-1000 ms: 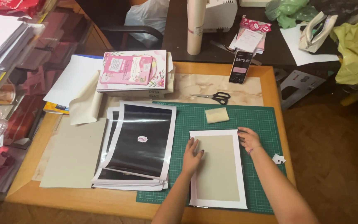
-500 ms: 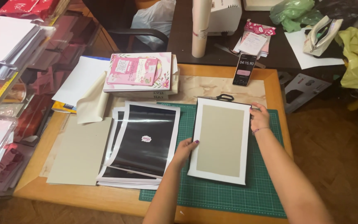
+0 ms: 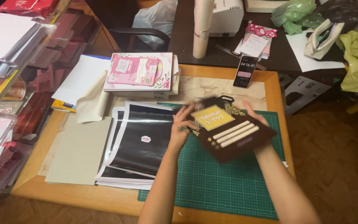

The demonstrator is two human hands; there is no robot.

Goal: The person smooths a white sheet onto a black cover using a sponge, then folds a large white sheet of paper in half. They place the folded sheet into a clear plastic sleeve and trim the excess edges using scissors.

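Dark brown and printed, the card (image 3: 233, 135) was held up above the green cutting mat (image 3: 224, 182), face up, with a yellow label near its far left and three pale bars across its middle. Its long axis ran from the far left to the near right, and the sheet tilted towards the camera. The left hand (image 3: 182, 128) pinched its left edge with curled fingers. The right hand (image 3: 257, 118) gripped the far right edge, mostly hidden behind the card. Left of the mat lay a stack of black prints (image 3: 139, 141) and a grey board (image 3: 81, 151) on the wooden bench (image 3: 83, 195). A phone (image 3: 245, 71) stood at the far edge, beside pink-covered books (image 3: 139, 74).
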